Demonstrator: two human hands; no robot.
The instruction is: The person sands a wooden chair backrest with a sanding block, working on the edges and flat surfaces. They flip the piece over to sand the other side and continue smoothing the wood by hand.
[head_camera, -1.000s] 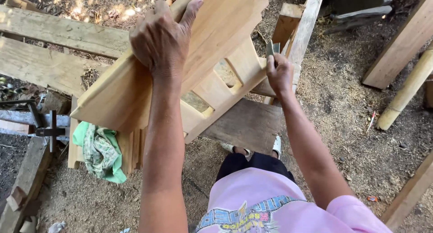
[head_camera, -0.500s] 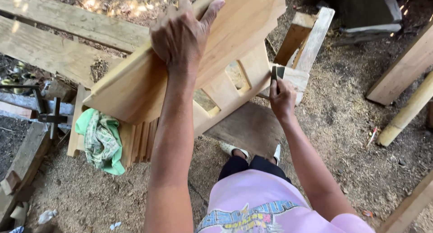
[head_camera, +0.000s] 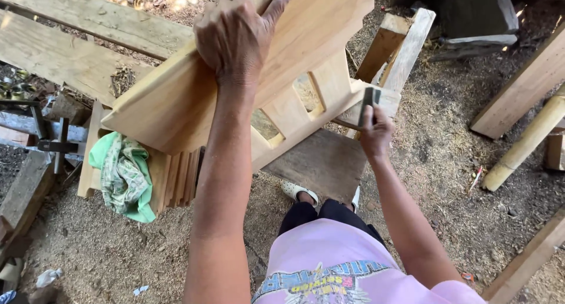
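Outdoors, left hand [head_camera: 235, 36] steadying wooden frame [head_camera: 194, 98], right hand [head_camera: 375, 133] pressing sanding block [head_camera: 369, 98]

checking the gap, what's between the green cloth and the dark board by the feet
In the head view, a stack of thin wooden slats stands between the green cloth and the dark board.

I note my left hand [head_camera: 235, 36] on top of the wooden frame [head_camera: 247, 86], my right hand [head_camera: 375, 133] at its right end. A cloth [head_camera: 122, 174] lies on stacked boards [head_camera: 173, 177] below left; a pole [head_camera: 527, 142] lies far right.
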